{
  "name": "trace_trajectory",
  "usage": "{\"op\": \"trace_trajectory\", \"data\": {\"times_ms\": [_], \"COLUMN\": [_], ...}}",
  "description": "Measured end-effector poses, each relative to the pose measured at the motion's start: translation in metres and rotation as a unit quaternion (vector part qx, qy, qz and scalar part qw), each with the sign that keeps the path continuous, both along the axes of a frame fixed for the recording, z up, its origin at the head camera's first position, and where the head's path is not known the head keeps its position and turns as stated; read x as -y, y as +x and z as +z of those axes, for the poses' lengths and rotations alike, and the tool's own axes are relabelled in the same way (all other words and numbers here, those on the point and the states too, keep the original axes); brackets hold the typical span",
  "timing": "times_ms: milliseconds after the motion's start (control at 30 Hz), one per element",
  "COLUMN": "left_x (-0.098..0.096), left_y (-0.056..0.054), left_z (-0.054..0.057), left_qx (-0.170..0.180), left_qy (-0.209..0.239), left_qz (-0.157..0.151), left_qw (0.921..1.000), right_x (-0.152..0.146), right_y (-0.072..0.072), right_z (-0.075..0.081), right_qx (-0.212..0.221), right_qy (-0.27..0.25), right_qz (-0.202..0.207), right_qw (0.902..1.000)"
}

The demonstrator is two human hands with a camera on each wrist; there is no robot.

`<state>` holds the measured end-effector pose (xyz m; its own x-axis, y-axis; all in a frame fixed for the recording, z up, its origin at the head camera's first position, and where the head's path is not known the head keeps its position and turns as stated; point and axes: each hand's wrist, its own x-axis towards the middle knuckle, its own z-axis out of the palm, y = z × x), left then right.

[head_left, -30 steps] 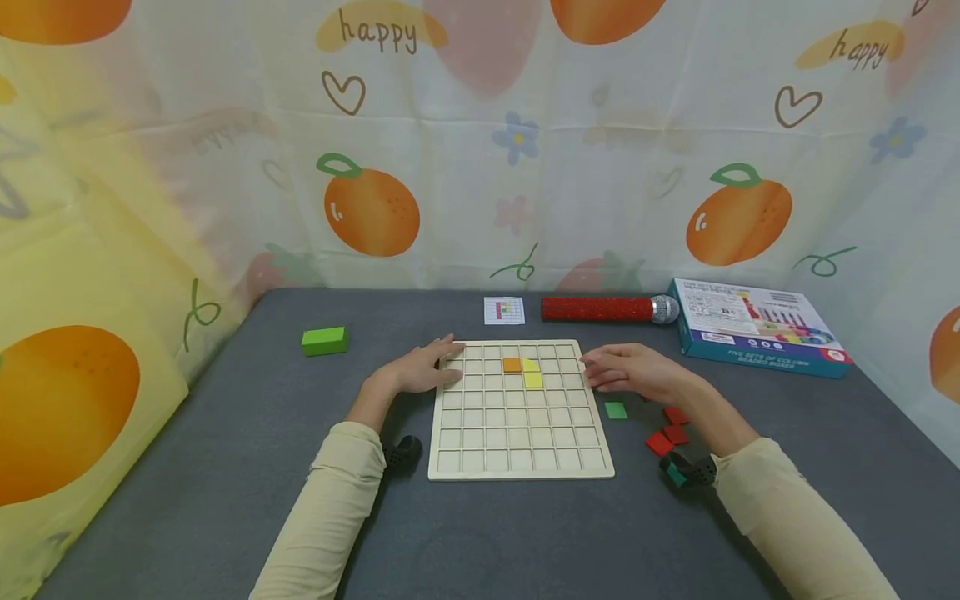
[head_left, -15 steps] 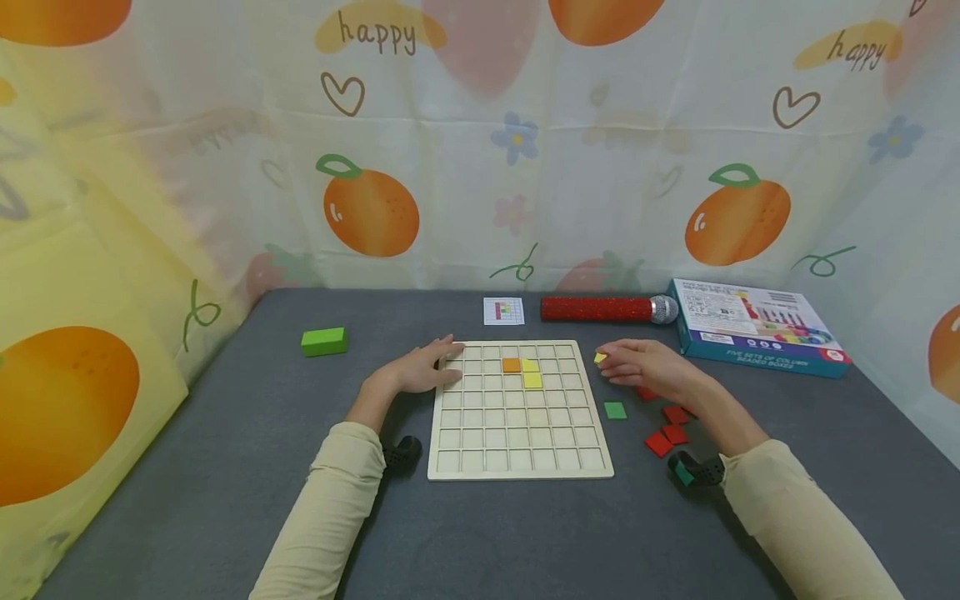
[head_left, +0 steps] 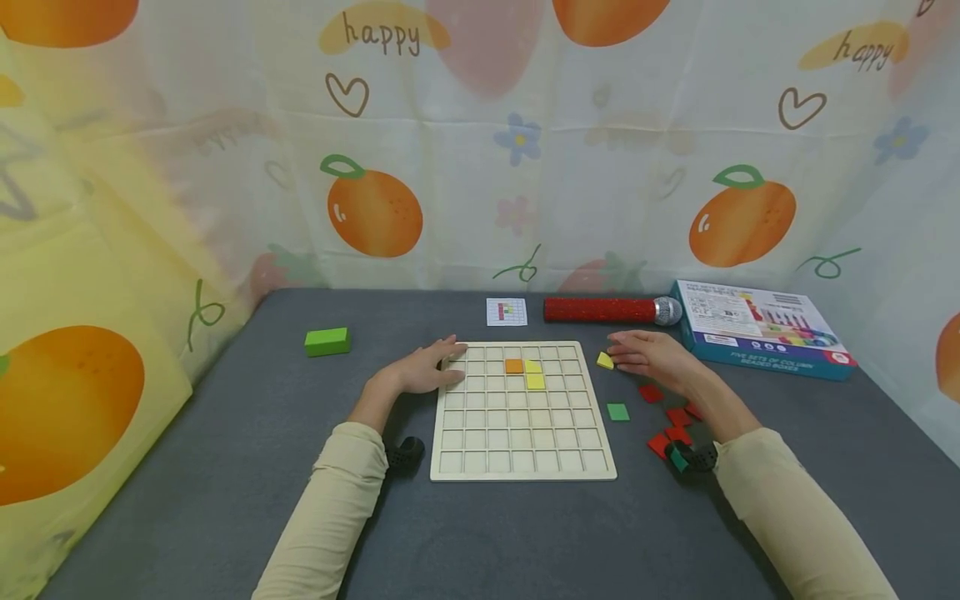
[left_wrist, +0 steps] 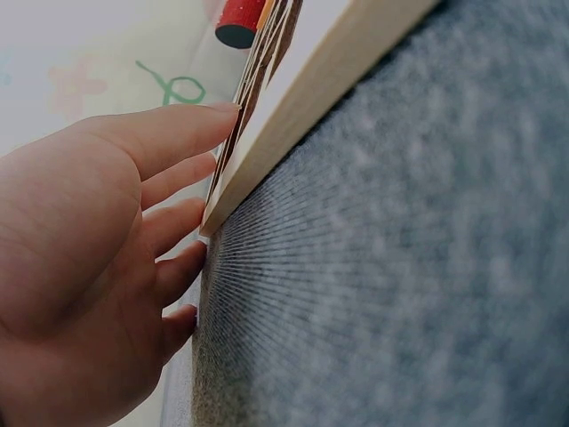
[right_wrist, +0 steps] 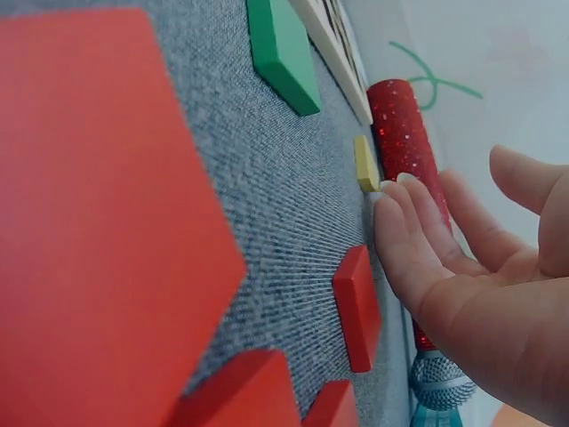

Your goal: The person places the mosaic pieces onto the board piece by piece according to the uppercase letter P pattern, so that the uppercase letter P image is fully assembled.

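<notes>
A pale wooden grid board (head_left: 523, 439) lies on the grey table in the head view. In its upper cells sit one orange tile (head_left: 513, 367) and two yellow tiles (head_left: 535, 382). My left hand (head_left: 422, 369) rests at the board's upper left corner; the left wrist view has the thumb on the rim and the fingers along the edge. To the right of the board, a loose yellow tile (head_left: 604, 361) lies on the table. My right hand (head_left: 654, 358) is beside it with fingers extended, fingertips close to the tile (right_wrist: 365, 165) in the right wrist view, holding nothing.
Several red tiles (head_left: 651, 393) lie below my right hand, and a green tile (head_left: 618, 412) is near the board's right edge. Behind stand a printed card (head_left: 506, 312), a red glitter microphone (head_left: 600, 310) and a box (head_left: 765, 329). A green block (head_left: 327, 342) is at left.
My right hand has moved from the board's right edge out to the right and let go of a yellow tile, which now lies on the table. The left hand has stayed put.
</notes>
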<state>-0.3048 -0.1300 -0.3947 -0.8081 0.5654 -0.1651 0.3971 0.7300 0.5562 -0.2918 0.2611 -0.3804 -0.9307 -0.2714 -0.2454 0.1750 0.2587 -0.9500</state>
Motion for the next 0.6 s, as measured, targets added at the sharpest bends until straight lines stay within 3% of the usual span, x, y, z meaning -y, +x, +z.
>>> {"op": "trace_trajectory", "data": {"times_ms": [267, 600], "left_x": [0.000, 0.001], "left_y": [-0.001, -0.002], "left_z": [-0.001, -0.003], "left_qx": [-0.001, -0.004], "left_qy": [0.006, 0.006], "left_qz": [-0.007, -0.007], "left_qw": [1.0000, 0.9999], "right_x": [0.003, 0.007], "right_y": [-0.008, -0.013], "right_z": [-0.006, -0.009], "right_qx": [-0.016, -0.055], "right_qy": [0.012, 0.072], "right_qz": [0.002, 0.015], "right_qw": [0.9998, 0.9958]}}
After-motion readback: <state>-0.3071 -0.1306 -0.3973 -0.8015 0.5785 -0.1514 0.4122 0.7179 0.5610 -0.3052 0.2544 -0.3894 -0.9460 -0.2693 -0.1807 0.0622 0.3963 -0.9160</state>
